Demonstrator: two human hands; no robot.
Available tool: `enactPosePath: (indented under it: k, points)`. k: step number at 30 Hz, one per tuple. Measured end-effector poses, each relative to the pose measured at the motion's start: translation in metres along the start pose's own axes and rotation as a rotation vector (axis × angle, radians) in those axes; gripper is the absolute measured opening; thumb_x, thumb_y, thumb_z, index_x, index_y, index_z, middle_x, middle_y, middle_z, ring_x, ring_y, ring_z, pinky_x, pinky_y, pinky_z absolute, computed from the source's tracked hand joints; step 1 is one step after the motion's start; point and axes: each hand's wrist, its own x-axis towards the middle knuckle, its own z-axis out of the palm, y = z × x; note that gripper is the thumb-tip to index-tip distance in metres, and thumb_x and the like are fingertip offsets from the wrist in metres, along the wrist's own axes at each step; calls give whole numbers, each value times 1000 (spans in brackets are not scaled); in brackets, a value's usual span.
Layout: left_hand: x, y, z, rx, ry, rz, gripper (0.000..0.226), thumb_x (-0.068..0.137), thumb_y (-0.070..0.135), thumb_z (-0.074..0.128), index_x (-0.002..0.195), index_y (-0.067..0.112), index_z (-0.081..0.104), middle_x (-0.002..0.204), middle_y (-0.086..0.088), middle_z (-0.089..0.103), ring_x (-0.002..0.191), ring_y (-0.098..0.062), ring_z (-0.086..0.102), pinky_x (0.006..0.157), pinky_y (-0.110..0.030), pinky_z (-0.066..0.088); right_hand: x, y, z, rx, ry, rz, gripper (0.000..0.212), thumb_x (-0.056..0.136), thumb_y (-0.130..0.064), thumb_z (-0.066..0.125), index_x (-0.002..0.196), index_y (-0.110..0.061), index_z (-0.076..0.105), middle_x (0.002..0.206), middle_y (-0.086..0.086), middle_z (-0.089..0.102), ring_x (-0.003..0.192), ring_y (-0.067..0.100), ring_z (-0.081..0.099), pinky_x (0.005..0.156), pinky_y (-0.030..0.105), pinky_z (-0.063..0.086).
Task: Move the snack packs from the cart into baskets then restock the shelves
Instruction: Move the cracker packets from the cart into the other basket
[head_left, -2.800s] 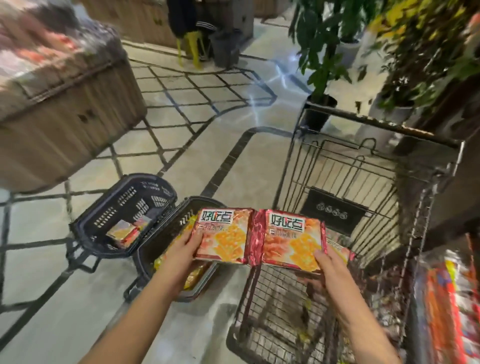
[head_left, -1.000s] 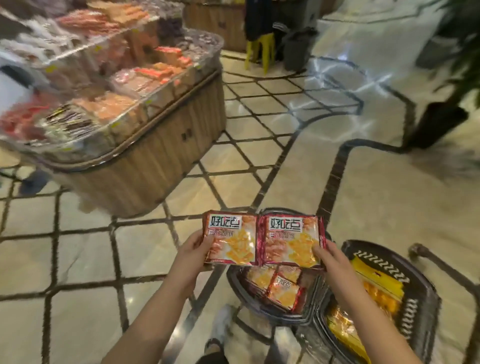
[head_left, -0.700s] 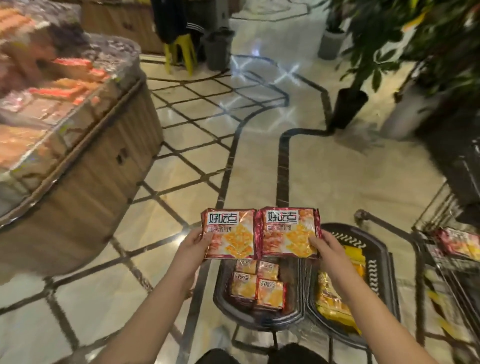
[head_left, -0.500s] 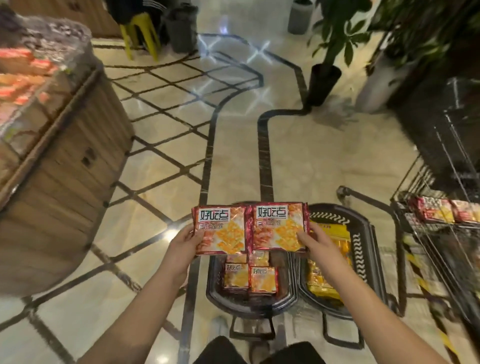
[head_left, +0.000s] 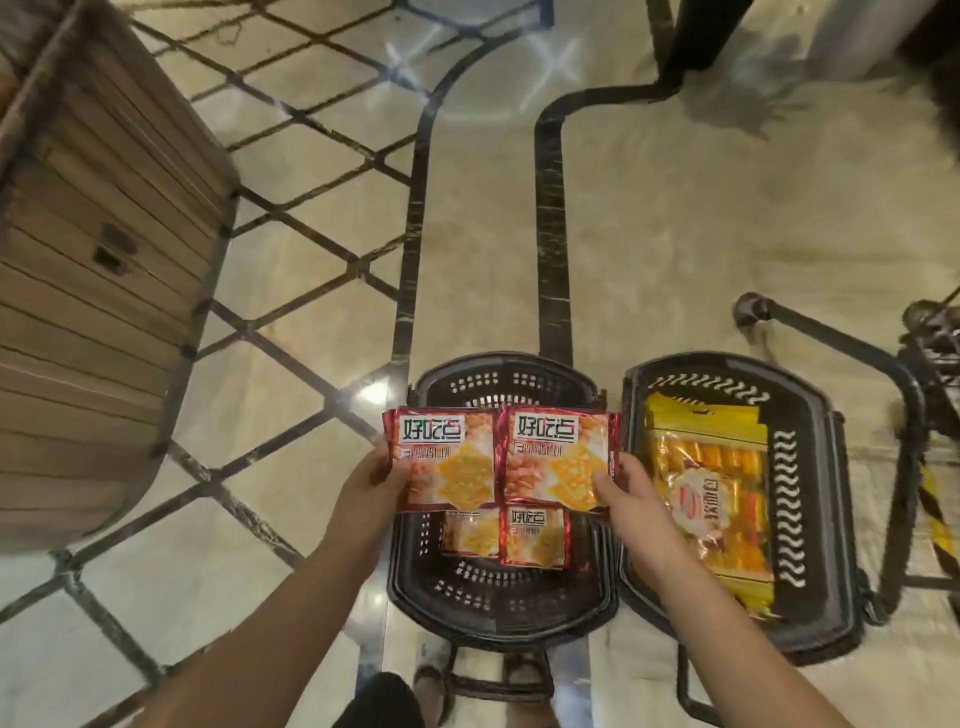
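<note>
Two red snack packs are held side by side above the left black basket (head_left: 498, 613). My left hand (head_left: 371, 480) pinches the left pack (head_left: 447, 460) at its left edge. My right hand (head_left: 621, 486) pinches the right pack (head_left: 558, 457) at its right edge. Below them, on the basket's floor, lie more red packs (head_left: 532, 538), partly hidden by the held pair. The right black basket (head_left: 800, 519) holds yellow snack packs (head_left: 711, 499). Only the dark frame of the cart (head_left: 909, 395) shows at the right edge.
A wooden display stand (head_left: 93, 270) fills the left side. The marble floor with dark inlay lines (head_left: 550, 218) stretches ahead. A dark planter base (head_left: 696, 36) stands at the top. My shoes (head_left: 431, 691) show below the left basket.
My view has tilted further down onto the baskets. Both hands with the two red packs have come lower, over the left basket; the cart slid out to the right edge.
</note>
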Motion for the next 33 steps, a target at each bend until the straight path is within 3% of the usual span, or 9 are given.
enactPosePath:
  k: [4,9,13,16,19,26,30,33]
  points:
    - [60,-49,24,30,68,-57,18,103,27,60,117,22,70,109,-3,79,103,-27,75,98,-50,56,63,46,22,-27,55,67,33,106,-31,49,139,-30,49,123,-5,67,111,16,64,100,46,52]
    - [141,-118,57,115,100,-98,21,105,26,57,124,25,67,112,-1,77,97,-16,74,93,-42,59,139,106,53,-52,148,114,42,108,-33,45,149,-28,41,135,-2,60,120,19,59,88,33,48]
    - [192,-161,77,175,116,-137,19,108,26,52,122,32,62,108,11,73,97,-6,70,73,-20,55,182,138,86,-194,248,83,34,107,-29,46,141,-29,47,127,3,62,115,25,61,95,40,50]
    - [221,-186,86,217,147,-179,23,107,29,51,128,32,60,116,9,71,103,-10,69,87,-35,59,202,155,113,-335,298,4,33,106,-20,45,138,-19,49,126,8,56,107,23,56,86,32,41]
    - [242,-207,91,249,158,-205,27,106,29,53,133,32,60,119,8,71,105,-13,69,92,-44,59,215,167,132,-358,341,-53,35,106,-13,43,141,-14,45,127,8,50,108,19,50,91,29,38]
    - [285,-236,103,323,185,-255,43,109,32,47,151,30,43,122,5,63,92,-9,64,65,-26,53,259,196,136,-323,270,87,30,108,-16,40,137,-16,45,118,-1,43,102,16,47,88,30,37]
    - [304,-248,110,383,177,-278,37,109,27,45,146,32,47,129,0,64,113,-23,65,94,-48,58,281,210,133,-350,183,129,28,107,-17,41,135,-18,45,122,4,52,101,20,53,83,33,42]
    - [317,-256,112,442,169,-304,35,109,21,44,143,27,50,130,-3,63,118,-26,63,100,-47,54,292,216,133,-383,152,168,23,107,-19,41,130,-22,44,121,8,58,101,24,61,81,38,51]
